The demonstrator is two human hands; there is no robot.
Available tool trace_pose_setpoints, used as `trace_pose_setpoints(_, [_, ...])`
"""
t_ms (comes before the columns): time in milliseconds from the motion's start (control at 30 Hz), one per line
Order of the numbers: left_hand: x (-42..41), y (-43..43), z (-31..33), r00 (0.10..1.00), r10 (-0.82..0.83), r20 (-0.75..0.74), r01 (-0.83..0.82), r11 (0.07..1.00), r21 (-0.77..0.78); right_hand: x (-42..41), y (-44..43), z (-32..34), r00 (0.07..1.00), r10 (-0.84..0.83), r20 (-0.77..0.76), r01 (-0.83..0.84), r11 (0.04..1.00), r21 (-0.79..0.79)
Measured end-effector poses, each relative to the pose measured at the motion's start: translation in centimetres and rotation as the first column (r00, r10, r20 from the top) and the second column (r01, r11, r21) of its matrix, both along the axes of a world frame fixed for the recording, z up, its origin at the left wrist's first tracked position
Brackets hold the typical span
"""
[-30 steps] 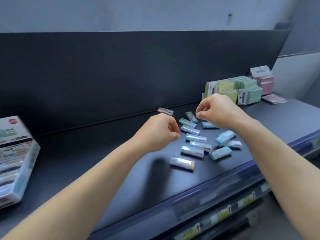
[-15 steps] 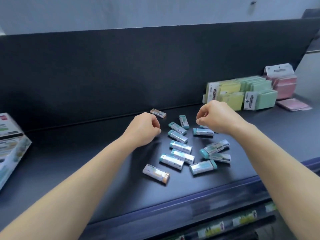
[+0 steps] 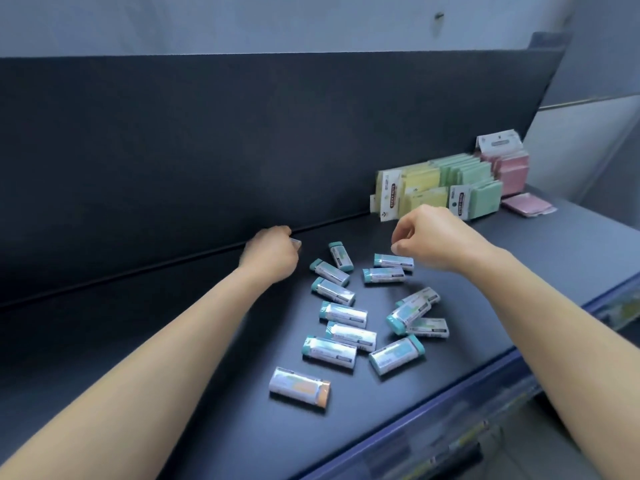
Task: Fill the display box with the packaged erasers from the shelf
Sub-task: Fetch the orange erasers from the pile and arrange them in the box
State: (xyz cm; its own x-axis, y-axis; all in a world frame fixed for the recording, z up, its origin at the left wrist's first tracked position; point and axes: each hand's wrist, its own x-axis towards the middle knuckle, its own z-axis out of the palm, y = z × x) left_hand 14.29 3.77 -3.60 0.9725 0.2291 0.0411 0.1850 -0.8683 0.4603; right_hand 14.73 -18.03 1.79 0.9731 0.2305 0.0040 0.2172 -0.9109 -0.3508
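Several packaged erasers [image 3: 344, 313] with teal ends lie scattered on the dark shelf [image 3: 166, 358], and one with an orange end [image 3: 300, 387] lies nearest me. My left hand [image 3: 272, 254] is at the back of the shelf, its fingers curled over a small eraser [image 3: 296, 242] whose tip shows at my fingertips. Over the right side of the scatter my right hand [image 3: 433, 237] hovers with curled fingers and nothing visible in it. The display box is out of view.
Packs of yellow and green sticky notes [image 3: 436, 188] stand at the back right, with pink packs [image 3: 512, 168] beyond them and one lying flat [image 3: 528, 206]. A dark back panel [image 3: 242, 150] rises behind the shelf. The blue front rail [image 3: 450, 393] carries price labels.
My left hand has moved back and reached the lone eraser by the back panel, covering it. The view has turned right, so the display box at the left is gone. My right hand has barely moved.
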Motion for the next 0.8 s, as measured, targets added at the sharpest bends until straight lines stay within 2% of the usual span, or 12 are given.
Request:
trace_pose_setpoints(133, [0.4,-0.2,-0.1,0.999,-0.022,0.029,0.023,0.999,-0.03,0.5,-0.2,-0.2,1.0,-0.004,-0.01,0.004,1.0,-0.001])
trace_pose_setpoints(267, [-0.2,-0.4,0.0,0.997,-0.049,0.059,0.053,0.997,-0.061,0.6,0.1,-0.4,0.997,0.064,-0.041,-0.063,0.998,0.013])
trace_pose_setpoints(467, [-2.0,-1.0,0.8,0.994,0.092,0.056,-0.082,0.983,-0.162,0.9,1.2,-0.4,0.957,0.28,-0.082,-0.277,0.96,0.043])
trace_pose_setpoints(667, [-5.5,-1.1,2.0,0.976,0.215,0.029,-0.206,0.961,-0.186,-0.6,3.6,0.1,0.776,0.617,-0.13,-0.612,0.787,0.084])
trace_pose_setpoints(800, [-9.1,-1.2,2.2,0.939,0.339,0.05,-0.319,0.918,-0.236,-2.3,5.5,-0.3,0.623,0.767,-0.157,-0.761,0.64,0.107])
